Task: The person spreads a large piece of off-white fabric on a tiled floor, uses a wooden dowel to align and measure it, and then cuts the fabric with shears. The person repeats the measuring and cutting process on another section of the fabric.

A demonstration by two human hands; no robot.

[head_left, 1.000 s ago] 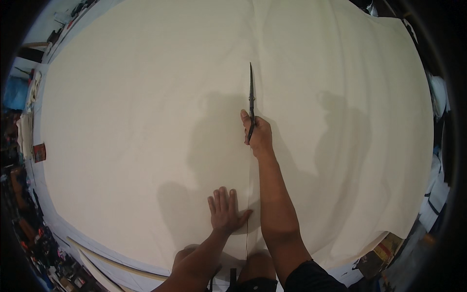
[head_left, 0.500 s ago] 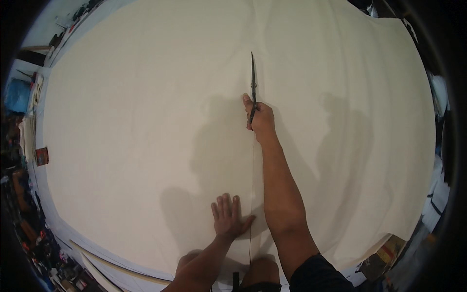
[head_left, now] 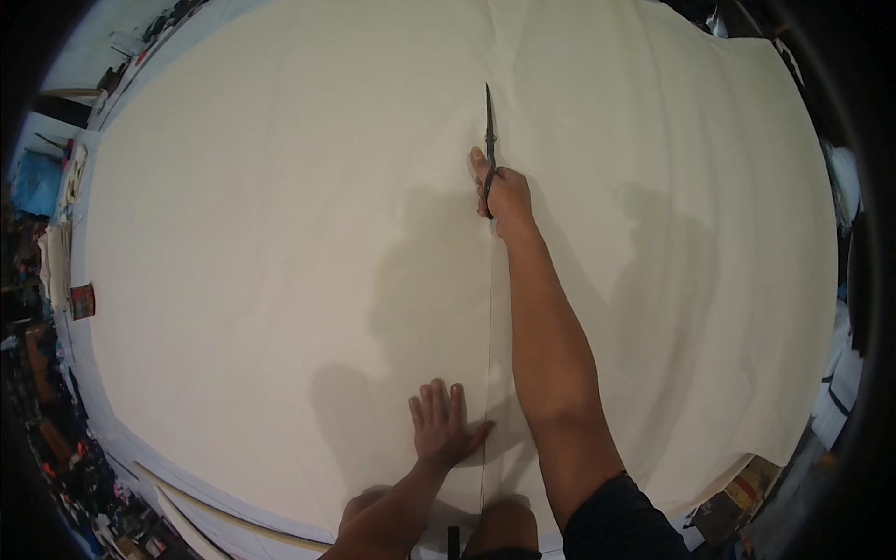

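A broad sheet of cream fabric [head_left: 233, 233] is spread over the table. Dark scissors [head_left: 489, 140] point away from me near the upper middle of the sheet, their blades at the fabric. My right hand [head_left: 507, 196] is wrapped round their handles, arm stretched far forward. From behind the scissors, a straight cut line [head_left: 488, 345] runs back toward my body. My left hand [head_left: 442, 425] lies flat on the fabric just left of that line, fingers spread and thumb reaching across to it.
A small red tin [head_left: 82, 301] stands at the left table edge, near folded cloth [head_left: 56, 261] and a blue bag [head_left: 37, 182]. A long pale strip [head_left: 233, 509] lies along the lower left edge. An open cardboard box [head_left: 737, 495] sits at the lower right. Soft folds ripple the sheet's right side.
My right hand and the scissors have moved a little farther away from me, and the cut line has grown longer behind them. My left hand stays flat in nearly the same place.
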